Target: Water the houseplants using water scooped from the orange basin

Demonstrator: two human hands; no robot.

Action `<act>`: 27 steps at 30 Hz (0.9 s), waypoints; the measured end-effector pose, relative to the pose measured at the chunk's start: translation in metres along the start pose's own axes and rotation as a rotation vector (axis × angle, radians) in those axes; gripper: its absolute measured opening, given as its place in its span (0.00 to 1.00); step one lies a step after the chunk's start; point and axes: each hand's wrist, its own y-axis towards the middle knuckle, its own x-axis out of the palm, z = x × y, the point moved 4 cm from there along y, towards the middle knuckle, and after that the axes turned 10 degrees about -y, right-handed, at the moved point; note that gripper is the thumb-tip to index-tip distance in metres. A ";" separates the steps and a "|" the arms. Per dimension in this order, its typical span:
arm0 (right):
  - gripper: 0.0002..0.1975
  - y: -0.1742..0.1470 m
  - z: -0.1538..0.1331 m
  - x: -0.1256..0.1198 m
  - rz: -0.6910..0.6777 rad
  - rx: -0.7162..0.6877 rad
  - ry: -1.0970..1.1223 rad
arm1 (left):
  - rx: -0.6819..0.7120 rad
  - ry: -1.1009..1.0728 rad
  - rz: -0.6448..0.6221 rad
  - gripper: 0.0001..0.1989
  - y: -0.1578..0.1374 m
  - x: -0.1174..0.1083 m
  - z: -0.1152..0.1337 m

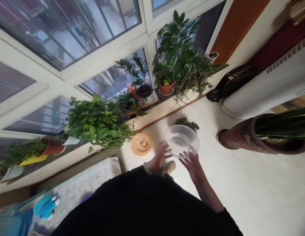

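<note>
Clear plastic basin (178, 142) is out in front of us, up off the pale floor (253, 183), btwn our 2 hands. Our L hand (158, 157), w/ a pale green bangle (147, 168) at the wrist, has its fingers at the basin's L side; our R hand (192, 163) grasps the near R part of the rim, fingers spread under the edge. So both hands are on it, tho exact L thumb placement we can't tell.

Just past the basin, partly hidden by it, we see a low potted plant (188, 122) on the floor. To the L, apart from our hands, sits an orange basin (134, 144) w/ a multicolored patch in its middle; print or contents, can't tell. Below our hands a shoe (170, 166) shows.

Farther out, along the sill under the barred window (98, 26): bushy trailing plant (100, 121) on the L, then smaller pots, then a tall leafy plant (175, 49) & a terracotta pot (167, 89). Over R we have a tall brown planter (241, 132) w/ long green leaves, near a white vented unit (268, 82). Lower L: patterned couch cover (93, 178) w/ a blue plush toy (45, 206) on it.
</note>
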 end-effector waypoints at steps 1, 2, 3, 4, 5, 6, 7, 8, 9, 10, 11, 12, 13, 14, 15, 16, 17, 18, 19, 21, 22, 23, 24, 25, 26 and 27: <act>0.48 0.004 -0.002 -0.003 0.002 0.004 0.005 | -0.008 0.010 0.004 0.40 0.003 0.005 0.000; 0.49 0.008 -0.005 -0.006 0.004 0.009 0.009 | -0.012 0.023 0.011 0.41 0.007 0.009 0.001; 0.49 0.012 -0.008 -0.008 0.002 0.016 0.011 | -0.016 0.036 0.015 0.42 0.012 0.013 0.002; 0.49 0.016 -0.012 -0.009 0.002 0.022 0.012 | -0.023 0.044 0.007 0.42 0.016 0.017 0.003; 0.50 0.020 -0.016 -0.011 0.004 0.025 0.013 | -0.029 0.049 -0.006 0.42 0.022 0.021 0.005; 0.50 0.023 -0.021 -0.012 0.009 0.025 0.012 | -0.033 0.054 -0.017 0.42 0.028 0.025 0.006; 0.50 0.027 -0.027 -0.012 0.012 0.025 0.009 | -0.040 0.057 -0.026 0.42 0.033 0.028 0.007; 0.50 0.031 -0.032 -0.012 0.013 0.024 0.002 | -0.046 0.058 -0.033 0.42 0.040 0.031 0.009; 0.50 0.035 -0.037 -0.012 0.014 0.025 -0.007 | -0.054 0.058 -0.039 0.41 0.045 0.035 0.010; 0.50 0.039 -0.042 -0.011 0.015 0.025 -0.018 | -0.060 0.056 -0.043 0.41 0.051 0.038 0.011; 0.50 0.043 -0.047 -0.010 0.015 0.026 -0.028 | -0.064 0.055 -0.047 0.41 0.056 0.041 0.013; 0.50 0.047 -0.052 -0.010 0.019 0.023 -0.035 | -0.063 0.052 -0.053 0.41 0.061 0.045 0.015; 0.50 0.051 -0.056 -0.009 0.027 0.015 -0.039 | -0.058 0.048 -0.063 0.41 0.065 0.049 0.017; 0.49 0.055 -0.061 -0.008 0.034 0.006 -0.043 | -0.051 0.042 -0.070 0.41 0.069 0.053 0.019; 0.48 0.059 -0.065 -0.007 0.034 0.000 -0.049 | -0.044 0.033 -0.073 0.41 0.072 0.056 0.021; 0.47 0.063 -0.070 -0.006 0.027 -0.005 -0.060 | -0.038 0.022 -0.072 0.41 0.075 0.060 0.023; 0.46 0.068 -0.075 -0.005 0.015 -0.007 -0.073 | -0.032 0.010 -0.068 0.41 0.078 0.063 0.025; 0.46 0.073 -0.080 -0.004 0.000 -0.009 -0.089 | -0.026 -0.001 -0.061 0.42 0.081 0.066 0.027; 0.46 0.079 -0.086 -0.002 -0.016 -0.012 -0.106 | -0.018 -0.011 -0.050 0.41 0.084 0.070 0.028; 0.47 0.091 -0.100 0.001 -0.055 -0.011 -0.138 | 0.010 -0.033 -0.024 0.40 0.090 0.076 0.031; 0.48 0.098 -0.107 0.003 -0.076 -0.006 -0.155 | 0.032 -0.045 -0.004 0.38 0.092 0.079 0.032; 0.48 0.105 -0.114 0.005 -0.099 0.001 -0.173 | 0.055 -0.057 0.017 0.37 0.095 0.082 0.032; 0.48 0.113 -0.122 0.008 -0.123 0.008 -0.190 | 0.078 -0.070 0.040 0.36 0.098 0.085 0.033; 0.48 0.121 -0.130 0.010 -0.150 0.013 -0.203 | 0.101 -0.083 0.061 0.36 0.100 0.087 0.033; 0.47 0.129 -0.137 0.013 -0.177 0.016 -0.214 | 0.122 -0.097 0.081 0.36 0.103 0.090 0.034; 0.45 0.138 -0.144 0.017 -0.209 0.025 -0.226 | 0.138 -0.112 0.100 0.36 0.106 0.092 0.035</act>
